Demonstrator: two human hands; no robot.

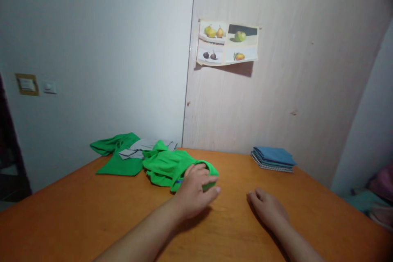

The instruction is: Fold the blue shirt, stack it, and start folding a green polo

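Observation:
A heap of bright green cloths (164,163) with a grey piece (138,149) among them lies at the back left of the orange wooden table (92,213). My left hand (196,190) reaches to the near edge of the green heap, its fingers curled round a fold of the green cloth. My right hand (268,208) rests on the table to the right, palm down, fingers loosely bent and together, with nothing in it. A neat stack of folded blue cloths (272,158) sits at the back right, beyond my right hand.
The table stands against a white wall and a pale wooden panel (276,102) with a fruit picture (227,43) taped on it. A light switch (49,87) is on the wall at the left. Pink and teal fabric (379,196) lies off the table's right side.

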